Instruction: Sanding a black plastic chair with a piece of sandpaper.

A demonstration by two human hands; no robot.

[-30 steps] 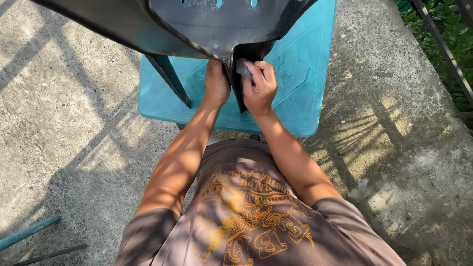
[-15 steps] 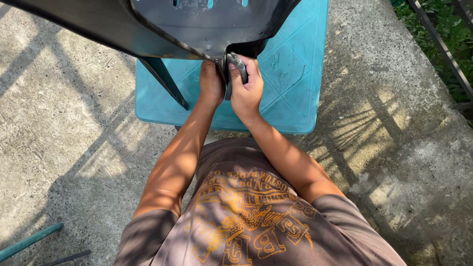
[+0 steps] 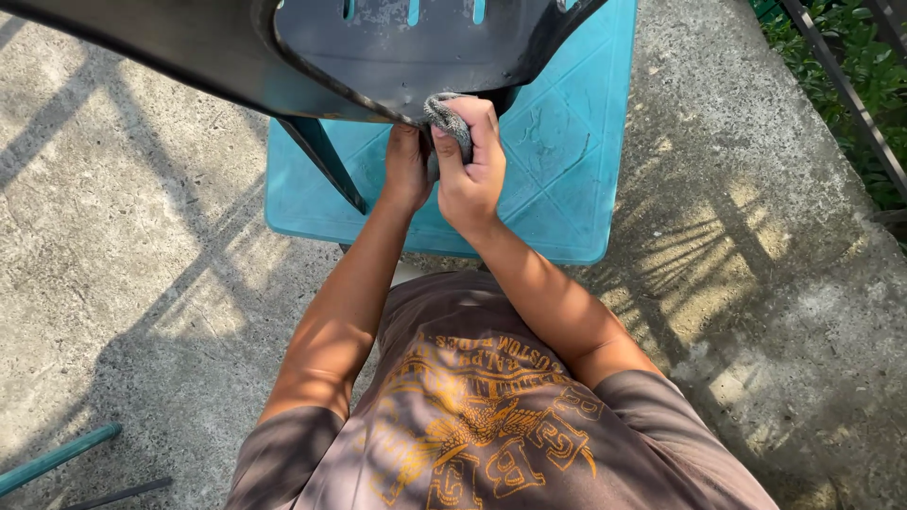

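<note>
Since the earlier frame the right hand [image 3: 472,170] has climbed to the edge of the dark plastic chair [image 3: 416,47], fingers closed around a grey cloth [image 3: 446,118] pressed on that rim. The left hand [image 3: 408,168] stays clasped on the chair just beside it. Below lies a teal plastic panel [image 3: 567,161]; bare concrete floor [image 3: 123,236] opens left, a fence [image 3: 850,104] bounds the right.

**Plastic, cloth and concrete**

The dark chair [image 3: 406,47] looks like matt, scuffed plastic. The grey rag [image 3: 449,118] is soft, crumpled cloth. The turquoise worktop [image 3: 567,142] is scratched, ribbed plastic. The floor [image 3: 142,236] is rough, grainy concrete.
</note>
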